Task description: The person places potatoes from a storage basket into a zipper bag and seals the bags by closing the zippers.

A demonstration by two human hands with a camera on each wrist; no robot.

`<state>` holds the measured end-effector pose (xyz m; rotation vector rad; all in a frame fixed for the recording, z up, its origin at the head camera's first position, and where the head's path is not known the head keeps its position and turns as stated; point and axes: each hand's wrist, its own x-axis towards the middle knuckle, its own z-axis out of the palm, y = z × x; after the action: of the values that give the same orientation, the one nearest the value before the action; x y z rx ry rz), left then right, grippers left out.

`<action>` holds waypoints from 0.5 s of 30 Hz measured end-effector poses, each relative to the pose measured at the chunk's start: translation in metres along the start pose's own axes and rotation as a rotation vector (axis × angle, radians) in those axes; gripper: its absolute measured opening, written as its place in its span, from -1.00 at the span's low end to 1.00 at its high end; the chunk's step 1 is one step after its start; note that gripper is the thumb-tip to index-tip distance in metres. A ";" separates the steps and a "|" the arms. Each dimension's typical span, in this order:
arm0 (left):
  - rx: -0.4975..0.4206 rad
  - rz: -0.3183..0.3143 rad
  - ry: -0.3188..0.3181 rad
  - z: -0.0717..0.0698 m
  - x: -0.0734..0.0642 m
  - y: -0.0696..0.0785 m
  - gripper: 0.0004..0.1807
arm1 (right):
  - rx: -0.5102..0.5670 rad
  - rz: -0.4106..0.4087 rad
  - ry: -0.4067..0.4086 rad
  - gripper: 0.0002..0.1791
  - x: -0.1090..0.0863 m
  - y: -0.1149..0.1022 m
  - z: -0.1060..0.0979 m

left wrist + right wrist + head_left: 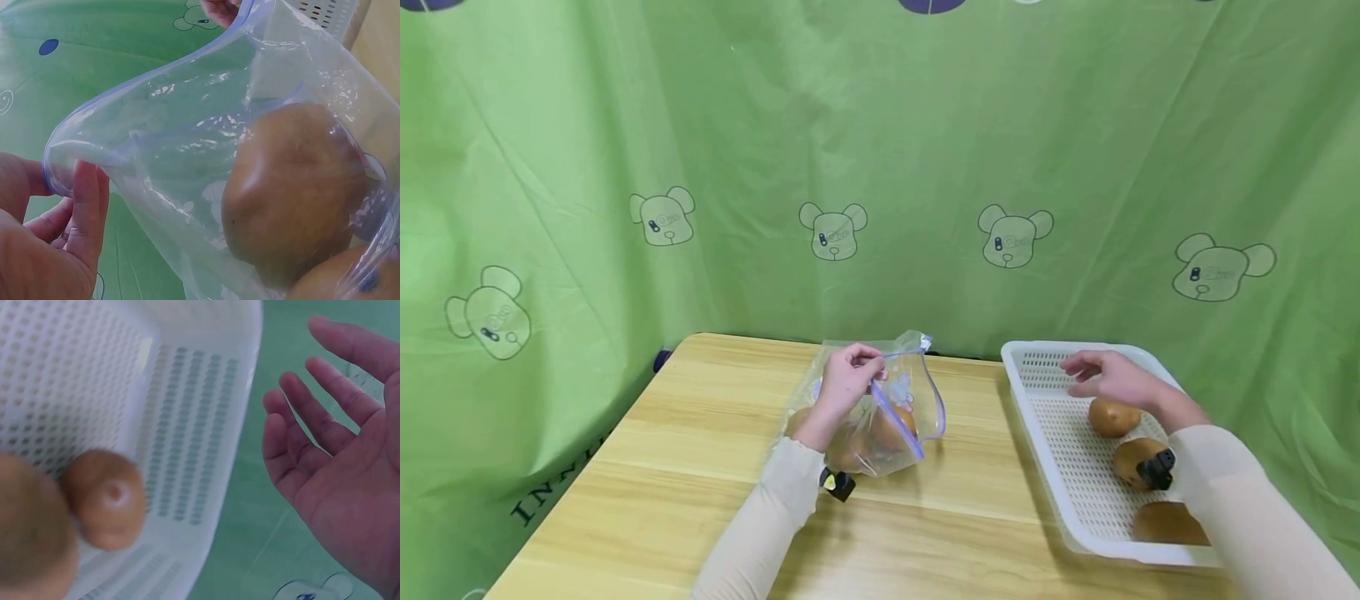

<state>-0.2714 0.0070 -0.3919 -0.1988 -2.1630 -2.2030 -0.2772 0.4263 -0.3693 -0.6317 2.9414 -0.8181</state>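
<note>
A clear zip bag (928, 392) with a purple-edged mouth stands on the table, its mouth spread apart. My left hand (847, 379) pinches the bag's rim between thumb and fingers, as the left wrist view also shows. Inside the bag lie brown pears (294, 194), seen through the film. Over the far part of a white basket (1037, 467) hovers my right hand (1108, 379), fingers apart and slightly bent, holding nothing. Beneath that hand and arm are several pears in the basket: a smaller one (1112, 418), another (1131, 460) and one near the front (1167, 523), partly covered by the sleeve.
The basket stands at the right side of the wooden table (970, 517), with perforated walls and floor. A green curtain (910, 167) printed with bear heads hangs behind the table and down its left side. A small black camera (838, 483) shows below the left wrist.
</note>
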 end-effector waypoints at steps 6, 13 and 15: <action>0.004 -0.004 0.011 -0.002 0.000 -0.001 -0.80 | -0.033 0.016 -0.022 -0.47 -0.006 0.027 -0.001; 0.006 -0.009 0.014 -0.004 0.000 0.000 -0.81 | -0.052 0.035 -0.026 -0.43 -0.012 0.052 -0.002; 0.007 -0.014 0.014 -0.004 0.000 -0.001 -0.82 | -0.057 0.032 -0.028 -0.43 -0.013 0.055 -0.002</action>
<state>-0.2719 0.0028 -0.3928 -0.1685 -2.1714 -2.1973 -0.2859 0.4755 -0.3963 -0.5919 2.9510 -0.7183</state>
